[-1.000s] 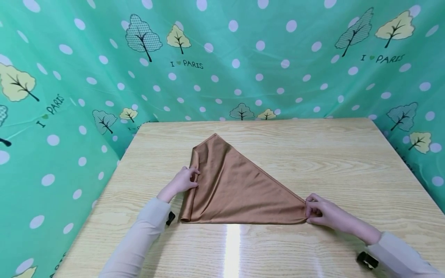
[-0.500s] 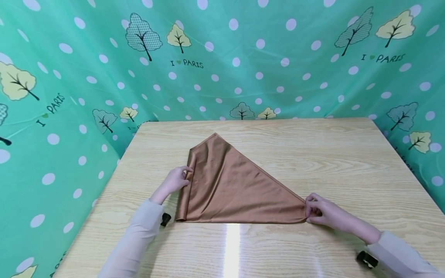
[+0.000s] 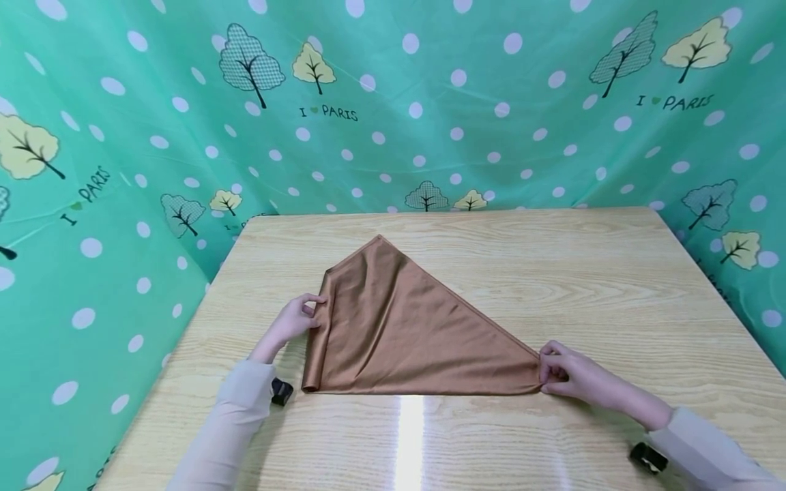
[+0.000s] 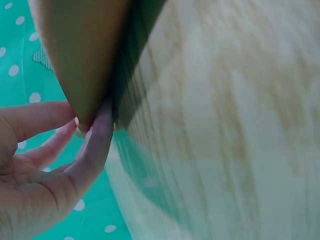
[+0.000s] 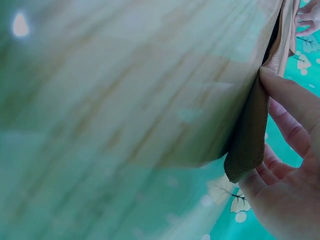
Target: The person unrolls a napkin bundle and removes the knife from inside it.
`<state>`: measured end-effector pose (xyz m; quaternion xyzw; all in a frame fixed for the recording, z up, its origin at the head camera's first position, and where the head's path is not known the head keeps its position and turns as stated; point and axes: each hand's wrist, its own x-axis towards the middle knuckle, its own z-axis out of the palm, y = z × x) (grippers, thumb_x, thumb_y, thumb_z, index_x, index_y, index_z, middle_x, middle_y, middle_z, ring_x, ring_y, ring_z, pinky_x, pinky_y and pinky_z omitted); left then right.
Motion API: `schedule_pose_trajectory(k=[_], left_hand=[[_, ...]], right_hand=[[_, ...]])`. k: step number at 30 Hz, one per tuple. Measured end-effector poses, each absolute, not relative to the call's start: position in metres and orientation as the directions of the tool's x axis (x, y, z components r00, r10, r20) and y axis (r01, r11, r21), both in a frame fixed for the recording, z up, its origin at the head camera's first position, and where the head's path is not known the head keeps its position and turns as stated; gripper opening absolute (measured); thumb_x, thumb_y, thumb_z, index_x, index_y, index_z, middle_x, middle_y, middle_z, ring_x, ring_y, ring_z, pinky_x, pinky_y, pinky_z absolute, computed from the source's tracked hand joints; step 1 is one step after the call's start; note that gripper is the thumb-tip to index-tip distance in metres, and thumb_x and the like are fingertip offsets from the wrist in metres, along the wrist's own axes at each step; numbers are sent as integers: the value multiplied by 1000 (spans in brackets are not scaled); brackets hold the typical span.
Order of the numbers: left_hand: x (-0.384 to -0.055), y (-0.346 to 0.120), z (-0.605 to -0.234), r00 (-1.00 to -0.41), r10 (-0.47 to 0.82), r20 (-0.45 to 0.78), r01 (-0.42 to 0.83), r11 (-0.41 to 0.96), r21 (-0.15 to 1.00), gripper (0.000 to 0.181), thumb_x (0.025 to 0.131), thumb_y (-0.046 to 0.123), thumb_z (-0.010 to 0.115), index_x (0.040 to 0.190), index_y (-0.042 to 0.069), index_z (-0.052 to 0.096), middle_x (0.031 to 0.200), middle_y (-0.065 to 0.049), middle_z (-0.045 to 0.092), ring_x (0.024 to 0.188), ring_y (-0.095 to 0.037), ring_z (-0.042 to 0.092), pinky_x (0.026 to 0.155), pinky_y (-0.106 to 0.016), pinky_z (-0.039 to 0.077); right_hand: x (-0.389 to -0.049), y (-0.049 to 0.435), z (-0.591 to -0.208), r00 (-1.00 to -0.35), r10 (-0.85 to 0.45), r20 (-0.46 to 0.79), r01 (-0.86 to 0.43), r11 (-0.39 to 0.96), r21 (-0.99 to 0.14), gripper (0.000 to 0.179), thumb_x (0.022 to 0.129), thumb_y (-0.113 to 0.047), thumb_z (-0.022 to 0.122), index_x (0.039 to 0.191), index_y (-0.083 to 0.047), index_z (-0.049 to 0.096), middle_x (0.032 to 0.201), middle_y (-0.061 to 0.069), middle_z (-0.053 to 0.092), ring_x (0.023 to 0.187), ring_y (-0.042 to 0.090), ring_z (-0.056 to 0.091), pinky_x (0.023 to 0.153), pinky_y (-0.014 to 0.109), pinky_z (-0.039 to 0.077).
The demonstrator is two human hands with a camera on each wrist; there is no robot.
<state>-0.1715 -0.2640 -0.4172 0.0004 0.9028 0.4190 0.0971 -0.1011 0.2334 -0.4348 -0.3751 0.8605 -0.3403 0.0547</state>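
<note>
A brown satin cloth [image 3: 399,327] lies on the wooden table, spread into a broad wedge with its peak at the back. Its left side is turned over into a narrow roll [image 3: 317,354]. My left hand [image 3: 297,318] pinches this roll about midway along; in the left wrist view its thumb and fingertips [image 4: 102,120] close on the fabric. At the cloth's front right corner, my right hand [image 3: 574,375] grips the gathered end. The right wrist view shows the corner [image 5: 250,145] poking out between thumb and fingers.
The pale wood table [image 3: 552,273] extends around the cloth, with a bright glare strip at the front. A green dotted curtain [image 3: 430,102] hangs behind and along the sides. Black wrist cameras [image 3: 648,458] sit under both sleeves.
The left hand has moved leftward with the rolled edge, and more of the cloth lies flat to the roll's right. The right hand has stayed in place at its corner.
</note>
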Motion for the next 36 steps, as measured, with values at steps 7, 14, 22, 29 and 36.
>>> schedule_pose_trajectory(k=[7,14,22,29,36], left_hand=[[-170,-269,-417,-975,79,-210,-116,625,772,46,71,-12,58,116,-9,47,78,-20,56,64,-17,51,57,-28,42],[-171,-272,-417,-969,96,-226,-116,634,764,44,72,-13,55,114,-12,46,71,-14,54,58,-11,48,54,-25,41],[-171,-273,-418,-968,98,-233,-117,644,756,44,70,-16,52,114,-14,45,69,-11,54,58,-10,46,53,-23,40],[-170,-272,-418,-972,68,-224,-118,683,721,41,74,-11,56,114,-10,48,74,-16,57,61,-13,51,56,-25,42],[-166,-269,-409,-986,67,-152,-50,752,658,35,82,3,53,116,-5,51,95,-23,55,86,-35,56,65,-35,46]], right_hand=[[-101,233,-433,-714,-684,151,-604,492,-628,20,73,-7,69,73,-18,53,90,2,44,69,5,44,55,20,40],[-101,233,-433,-720,-680,138,-592,498,-634,19,73,-7,69,73,-18,54,90,2,44,70,5,44,56,20,40],[-101,234,-434,-725,-676,132,-586,505,-634,19,73,-7,69,74,-19,54,91,2,44,70,4,45,56,20,40],[-101,234,-434,-723,-677,141,-593,501,-630,20,73,-7,69,73,-19,54,90,2,44,70,4,44,56,20,40],[-100,235,-434,-719,-680,145,-597,497,-630,19,73,-7,70,73,-18,54,91,2,44,70,4,45,56,20,41]])
